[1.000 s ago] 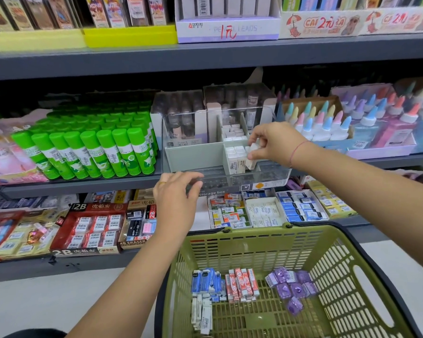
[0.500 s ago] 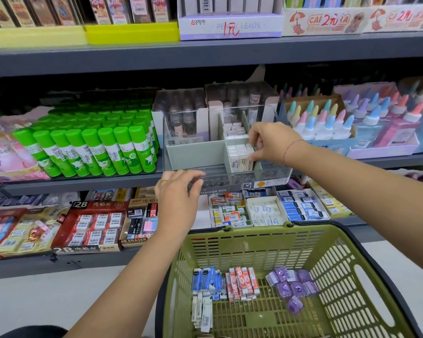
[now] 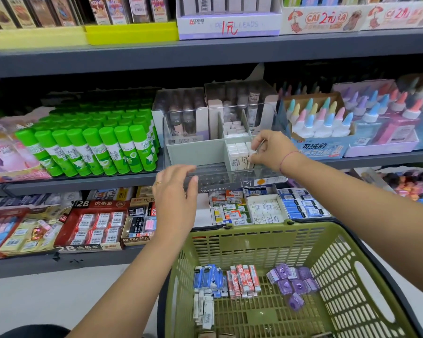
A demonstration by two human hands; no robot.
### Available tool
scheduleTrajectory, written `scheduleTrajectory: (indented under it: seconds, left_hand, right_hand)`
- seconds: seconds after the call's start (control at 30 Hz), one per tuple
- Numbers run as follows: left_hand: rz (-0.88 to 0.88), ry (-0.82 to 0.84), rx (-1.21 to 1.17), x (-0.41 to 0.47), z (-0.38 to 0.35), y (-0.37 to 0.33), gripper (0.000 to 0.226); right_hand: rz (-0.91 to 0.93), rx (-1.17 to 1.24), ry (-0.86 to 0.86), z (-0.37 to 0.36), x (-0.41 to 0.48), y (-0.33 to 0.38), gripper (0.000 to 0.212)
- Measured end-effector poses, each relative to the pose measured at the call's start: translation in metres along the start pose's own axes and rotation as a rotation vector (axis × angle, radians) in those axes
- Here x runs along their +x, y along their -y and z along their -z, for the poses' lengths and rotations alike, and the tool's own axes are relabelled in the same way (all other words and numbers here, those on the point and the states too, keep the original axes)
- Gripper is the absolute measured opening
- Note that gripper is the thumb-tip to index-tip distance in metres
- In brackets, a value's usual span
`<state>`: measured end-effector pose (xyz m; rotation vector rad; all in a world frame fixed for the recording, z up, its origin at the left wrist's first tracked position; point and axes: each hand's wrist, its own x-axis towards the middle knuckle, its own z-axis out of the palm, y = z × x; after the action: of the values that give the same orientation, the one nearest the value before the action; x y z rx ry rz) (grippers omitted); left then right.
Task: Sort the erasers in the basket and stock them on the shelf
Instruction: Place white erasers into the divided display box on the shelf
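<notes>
- R hand (image 3: pixel 271 150): thumb + fingertips pinch a white eraser (image 3: pixel 250 149) at the right end of the near-right compartment of the clear storage box (image 3: pixel 214 189), which sits on the middle shelf (image 3: pixel 83 182).
- That eraser: small white block, stands roughly upright, long axis vertical. It is mostly hidden by fingers, so print can't be read.
- Row of white erasers (image 3: pixel 237 156) just left of it, same compartment: white tops, pale printed sleeves, all on end w/ long axes vertical, packed side by side.
- Far erasers (image 3: pixel 235 128) fill the compartment behind; only white tops show.
- L hand (image 3: pixel 175 191): fingers fairly straight, lying over the box's near front edge at left, gripping nothing.
- Green basket (image 3: pixel 254 245) is near, below both hands.
- In basket, left to right: blue-sleeved erasers (image 3: pixel 206 276), red-and-white erasers (image 3: pixel 242 280), purple erasers (image 3: pixel 292 285).
- White-sleeved erasers (image 3: pixel 203 308) lie nearer, just below the blue.
- Blue, red and white ones lie flat, long axes approx. near-to-far; purple ones are a loose heap, mixed directions.
- Green glue sticks (image 3: pixel 95 147) stand left of the box.
</notes>
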<state>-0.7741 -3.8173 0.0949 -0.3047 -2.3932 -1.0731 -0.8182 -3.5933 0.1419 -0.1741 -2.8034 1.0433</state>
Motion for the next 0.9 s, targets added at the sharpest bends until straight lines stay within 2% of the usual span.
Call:
scheduleTrajectory:
  seconds: [0.07,0.13,0.23,0.27,0.3,0.33,0.37,0.43,0.5,0.53,0.63,0.73,0.8,0.9]
  left_hand:
    - [0.021,-0.147,0.003,-0.015,0.004,0.004,0.022]
    - [0.082,-0.196,0.023,-0.039,0.005,0.013,0.019]
    - [0.303,-0.005,0.157,-0.073,-0.002,0.041,0.026]
    - [0.385,0.106,0.212,-0.082,-0.005,0.053,0.032]
    - [0.455,0.223,0.228,-0.089,-0.007,0.065,0.038]
    - [0.510,0.331,0.201,-0.095,-0.009,0.076,0.041]
    - [0.547,0.431,0.156,-0.100,-0.012,0.085,0.041]
    - [0.564,0.552,0.118,-0.110,-0.016,0.096,0.039]
    - [0.553,0.545,0.145,-0.114,-0.021,0.101,0.041]
    - [0.551,0.529,0.160,-0.114,-0.023,0.103,0.042]
    - [0.543,0.516,0.173,-0.113,-0.027,0.106,0.039]
    - [0.535,0.509,0.157,-0.113,-0.028,0.109,0.034]
    - [0.526,0.502,0.163,-0.114,-0.029,0.110,0.032]
    - [0.509,0.495,0.181,-0.114,-0.030,0.112,0.030]
  right_hand:
    - [0.020,0.094,0.009,0.004,-0.006,-0.001,0.019]
    - [0.076,0.158,-0.103,0.007,-0.016,-0.002,0.017]
    - [0.292,0.240,-0.418,-0.007,-0.059,0.000,0.004]
    - [0.354,0.275,-0.435,-0.022,-0.080,-0.001,0.005]
    - [0.372,0.291,-0.370,-0.043,-0.102,-0.007,0.008]
    - [0.336,0.292,-0.227,-0.069,-0.124,-0.014,0.010]
    - [0.251,0.289,-0.039,-0.097,-0.145,-0.024,0.013]
    - [-0.037,0.313,0.352,-0.149,-0.177,-0.050,0.015]
    - [-0.342,0.278,0.652,-0.190,-0.198,-0.079,0.018]
    - [-0.454,0.255,0.740,-0.205,-0.204,-0.090,0.031]
    - [-0.703,0.337,0.768,-0.236,-0.210,-0.105,0.065]
    - [-0.892,0.462,0.706,-0.261,-0.203,-0.103,0.082]
    - [-0.969,0.513,0.655,-0.278,-0.201,-0.101,0.084]
    - [-0.977,0.416,0.546,-0.297,-0.203,-0.098,0.067]
